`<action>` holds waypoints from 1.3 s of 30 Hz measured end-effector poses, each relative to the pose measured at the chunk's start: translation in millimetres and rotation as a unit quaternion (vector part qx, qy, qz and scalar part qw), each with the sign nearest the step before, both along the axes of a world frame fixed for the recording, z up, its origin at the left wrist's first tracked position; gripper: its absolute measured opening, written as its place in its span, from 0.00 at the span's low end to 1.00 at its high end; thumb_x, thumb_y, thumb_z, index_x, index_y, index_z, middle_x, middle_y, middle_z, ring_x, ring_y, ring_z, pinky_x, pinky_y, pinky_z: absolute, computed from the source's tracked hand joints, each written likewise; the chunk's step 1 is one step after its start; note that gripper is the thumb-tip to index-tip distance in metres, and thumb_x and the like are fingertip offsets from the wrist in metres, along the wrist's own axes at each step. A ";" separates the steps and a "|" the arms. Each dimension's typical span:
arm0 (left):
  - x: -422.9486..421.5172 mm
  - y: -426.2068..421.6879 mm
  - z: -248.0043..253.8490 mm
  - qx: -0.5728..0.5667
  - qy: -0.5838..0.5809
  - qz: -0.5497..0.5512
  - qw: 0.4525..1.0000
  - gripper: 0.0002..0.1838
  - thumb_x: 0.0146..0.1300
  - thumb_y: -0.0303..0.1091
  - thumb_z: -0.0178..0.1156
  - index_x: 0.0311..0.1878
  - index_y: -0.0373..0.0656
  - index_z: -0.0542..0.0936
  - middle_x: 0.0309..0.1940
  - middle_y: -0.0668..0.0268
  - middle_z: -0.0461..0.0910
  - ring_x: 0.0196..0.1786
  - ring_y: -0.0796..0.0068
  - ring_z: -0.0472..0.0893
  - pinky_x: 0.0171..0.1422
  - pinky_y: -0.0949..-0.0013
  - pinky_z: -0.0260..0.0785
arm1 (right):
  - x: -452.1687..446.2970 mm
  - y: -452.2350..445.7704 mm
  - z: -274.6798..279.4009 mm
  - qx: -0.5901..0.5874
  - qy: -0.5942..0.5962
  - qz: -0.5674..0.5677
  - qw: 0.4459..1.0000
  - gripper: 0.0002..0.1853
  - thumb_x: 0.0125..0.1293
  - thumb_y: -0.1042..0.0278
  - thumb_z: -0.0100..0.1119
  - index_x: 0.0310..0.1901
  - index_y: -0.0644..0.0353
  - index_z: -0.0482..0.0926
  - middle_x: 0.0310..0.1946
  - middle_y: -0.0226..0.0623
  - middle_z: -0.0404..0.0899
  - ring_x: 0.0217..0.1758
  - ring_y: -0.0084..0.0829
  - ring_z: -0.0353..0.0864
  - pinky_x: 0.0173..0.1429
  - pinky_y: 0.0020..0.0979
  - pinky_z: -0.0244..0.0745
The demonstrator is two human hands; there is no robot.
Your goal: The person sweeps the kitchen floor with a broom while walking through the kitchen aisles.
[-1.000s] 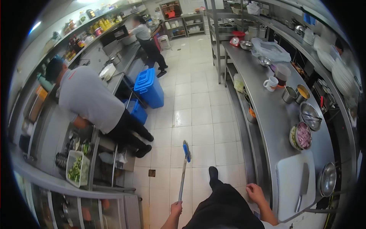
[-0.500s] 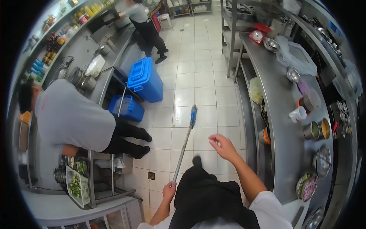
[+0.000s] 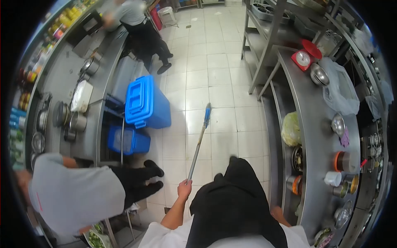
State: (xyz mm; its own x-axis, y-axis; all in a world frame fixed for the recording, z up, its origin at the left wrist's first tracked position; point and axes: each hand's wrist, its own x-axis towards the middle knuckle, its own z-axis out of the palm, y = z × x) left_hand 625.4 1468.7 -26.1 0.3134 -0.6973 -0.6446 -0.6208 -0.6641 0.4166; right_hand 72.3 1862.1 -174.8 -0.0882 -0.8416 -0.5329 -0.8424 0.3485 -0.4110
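My left hand (image 3: 184, 189) is wrapped round the upper end of a long grey handle, part of a broom (image 3: 197, 151). The broom slants away from me, and its blue head (image 3: 207, 115) rests on the pale floor tiles. My right hand (image 3: 276, 212) hangs low beside my black apron (image 3: 233, 198), close to the steel counter on the right. Its fingers are mostly hidden and blurred, so its grip does not show.
A blue lidded bin (image 3: 151, 103) and a blue tub (image 3: 130, 140) stand left. One co-worker (image 3: 78, 186) leans over the left counter; another person (image 3: 140, 25) stands further ahead. The right steel counter (image 3: 310, 165) holds bowls and a red scale (image 3: 302, 60).
I have moved forward along the aisle, so the bins and counters sit nearer. My right hand has swung from in front of me down to my side. The left keeps its hold on the broom.
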 end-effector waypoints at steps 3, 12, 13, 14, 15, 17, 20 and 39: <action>-18.2 -99.8 -9.7 -0.011 -0.008 -0.003 1.000 0.27 0.63 0.56 0.60 0.57 0.47 0.84 0.45 0.46 0.85 0.51 0.45 0.84 0.56 0.55 0.75 | 41.2 -31.6 58.7 0.127 -0.111 -0.352 0.921 0.17 0.71 0.61 0.49 0.31 0.64 0.79 0.28 0.46 0.80 0.28 0.42 0.78 0.37 0.47 0.74; -78.1 -311.9 6.6 -0.024 0.011 0.043 0.999 0.28 0.64 0.57 0.58 0.59 0.48 0.83 0.50 0.45 0.83 0.57 0.44 0.81 0.62 0.53 0.73 | -22.6 -510.4 -8.3 0.100 -0.081 -0.241 0.962 0.18 0.69 0.56 0.51 0.39 0.64 0.81 0.37 0.52 0.83 0.40 0.51 0.83 0.46 0.50 0.76; -83.2 -333.1 14.4 -0.031 0.012 0.046 0.998 0.28 0.64 0.57 0.58 0.59 0.48 0.83 0.50 0.45 0.83 0.57 0.44 0.81 0.62 0.53 0.73 | -21.3 -601.6 11.6 0.079 -0.066 -0.330 0.938 0.20 0.68 0.53 0.52 0.47 0.63 0.82 0.45 0.52 0.84 0.51 0.52 0.83 0.56 0.46 0.77; -88.0 -350.9 25.3 -0.048 -0.015 0.027 0.998 0.28 0.63 0.57 0.58 0.59 0.48 0.83 0.51 0.46 0.83 0.57 0.45 0.81 0.63 0.54 0.72 | -17.8 -689.0 47.5 -0.024 -0.052 -0.282 0.958 0.19 0.68 0.56 0.54 0.46 0.65 0.81 0.38 0.49 0.85 0.43 0.43 0.85 0.48 0.41 0.78; -94.2 -373.6 36.4 -0.068 -0.043 0.007 0.997 0.28 0.63 0.56 0.59 0.59 0.47 0.83 0.52 0.46 0.83 0.58 0.45 0.81 0.63 0.55 0.72 | -21.1 -764.5 51.9 -0.076 -0.078 -0.272 0.956 0.20 0.68 0.54 0.56 0.46 0.65 0.81 0.37 0.46 0.85 0.42 0.38 0.84 0.48 0.36 0.77; -93.5 -413.2 33.4 -0.066 -0.058 -0.009 0.996 0.28 0.63 0.56 0.59 0.59 0.47 0.83 0.51 0.48 0.84 0.57 0.46 0.81 0.63 0.55 0.72 | -30.6 -905.6 63.5 -0.122 -0.167 -0.261 0.943 0.19 0.70 0.54 0.58 0.47 0.64 0.81 0.37 0.39 0.85 0.41 0.30 0.83 0.48 0.32 0.77; -100.8 -476.8 26.9 -0.110 -0.056 -0.005 0.992 0.26 0.63 0.56 0.58 0.56 0.48 0.84 0.46 0.47 0.85 0.53 0.46 0.83 0.59 0.53 0.73 | -19.0 -1062.6 139.1 -0.194 -0.274 -0.249 0.909 0.18 0.72 0.53 0.56 0.46 0.62 0.81 0.37 0.38 0.85 0.41 0.31 0.83 0.48 0.32 0.76; -206.3 -1022.1 -30.9 -0.039 0.003 -0.029 0.999 0.28 0.64 0.54 0.60 0.57 0.42 0.83 0.40 0.46 0.86 0.46 0.47 0.85 0.53 0.55 0.75 | -157.2 -1307.3 -15.4 0.029 -0.106 -0.421 0.900 0.22 0.64 0.55 0.58 0.53 0.63 0.81 0.42 0.49 0.85 0.49 0.44 0.84 0.55 0.43 0.76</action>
